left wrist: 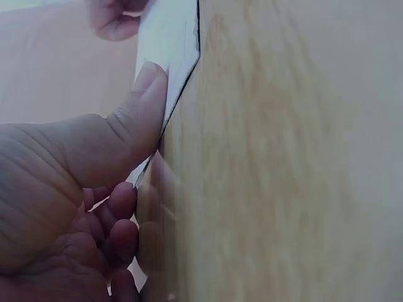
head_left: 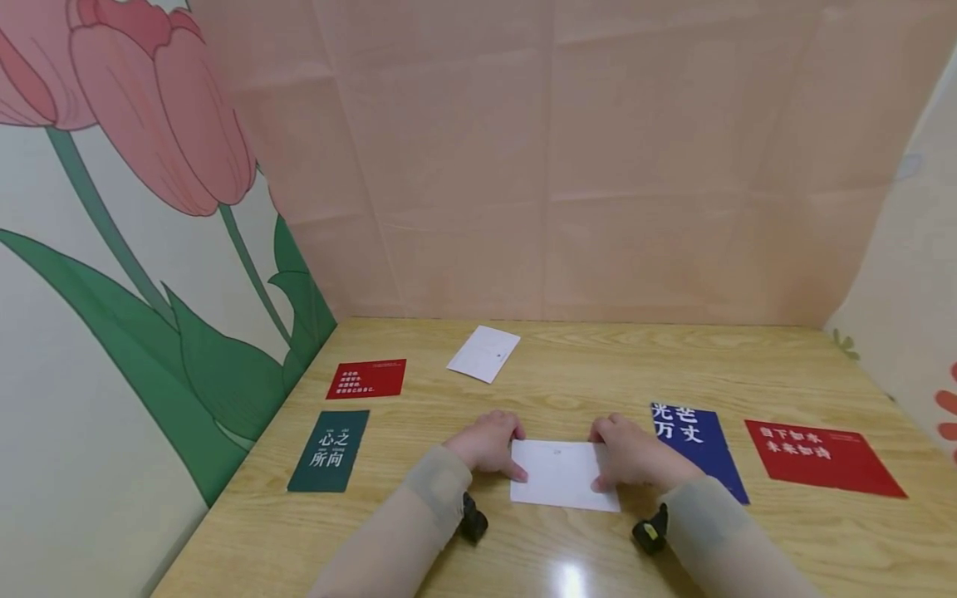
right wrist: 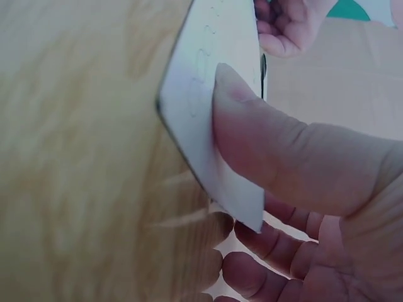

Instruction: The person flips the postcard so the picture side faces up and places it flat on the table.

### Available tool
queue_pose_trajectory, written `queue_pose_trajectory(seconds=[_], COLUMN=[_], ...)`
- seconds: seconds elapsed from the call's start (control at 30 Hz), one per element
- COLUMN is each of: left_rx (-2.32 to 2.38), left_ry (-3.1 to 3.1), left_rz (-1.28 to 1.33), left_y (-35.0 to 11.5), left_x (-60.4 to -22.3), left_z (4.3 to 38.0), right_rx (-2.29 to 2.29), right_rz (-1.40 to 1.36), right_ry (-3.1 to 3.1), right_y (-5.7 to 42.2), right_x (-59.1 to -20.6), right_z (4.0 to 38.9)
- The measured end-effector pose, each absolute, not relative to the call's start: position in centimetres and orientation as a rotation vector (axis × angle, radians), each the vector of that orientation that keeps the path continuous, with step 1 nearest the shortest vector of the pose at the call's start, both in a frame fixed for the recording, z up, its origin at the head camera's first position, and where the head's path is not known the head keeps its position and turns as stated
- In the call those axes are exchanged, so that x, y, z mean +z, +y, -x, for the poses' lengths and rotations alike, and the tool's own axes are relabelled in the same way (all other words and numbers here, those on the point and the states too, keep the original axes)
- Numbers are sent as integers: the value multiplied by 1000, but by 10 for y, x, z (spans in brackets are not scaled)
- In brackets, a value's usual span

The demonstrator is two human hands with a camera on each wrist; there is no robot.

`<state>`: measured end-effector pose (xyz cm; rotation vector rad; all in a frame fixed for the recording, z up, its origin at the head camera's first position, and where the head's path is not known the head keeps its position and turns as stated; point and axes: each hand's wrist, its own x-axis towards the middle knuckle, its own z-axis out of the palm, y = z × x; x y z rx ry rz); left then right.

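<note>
A white postcard (head_left: 564,475) lies low over the wooden table in front of me, its pale side up. My left hand (head_left: 489,446) grips its left end, thumb on the upper face and fingers curled at the edge. At the opposite end my right hand (head_left: 630,453) pinches the card the same way. The right wrist view shows a row of faint outlined boxes on the postcard (right wrist: 195,82) beside the thumb. Fingertips of both hands come down close to the table top, and whether the card touches the wood I cannot tell.
More cards lie around: a red one (head_left: 366,379) and a green one (head_left: 329,451) at left, a white one (head_left: 484,354) at the back, a blue one (head_left: 699,448) by my right forearm, another red one (head_left: 826,458) at right. A pink cloth (head_left: 598,166) hangs behind the table (head_left: 598,365).
</note>
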<state>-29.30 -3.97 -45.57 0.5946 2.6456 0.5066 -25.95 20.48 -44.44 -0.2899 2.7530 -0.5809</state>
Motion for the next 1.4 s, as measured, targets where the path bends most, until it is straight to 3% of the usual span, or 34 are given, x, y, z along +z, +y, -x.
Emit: queue_pose_trajectory(seconds=[1.4], left_rx=[763], left_ry=[2632], left_rz=[-549], left_y=[-44], left_x=[-461], left_z=[290], right_rx=[-692], right_rz=[221], right_ry=[2753], right_y=[202], right_x=[-445], right_z=[258])
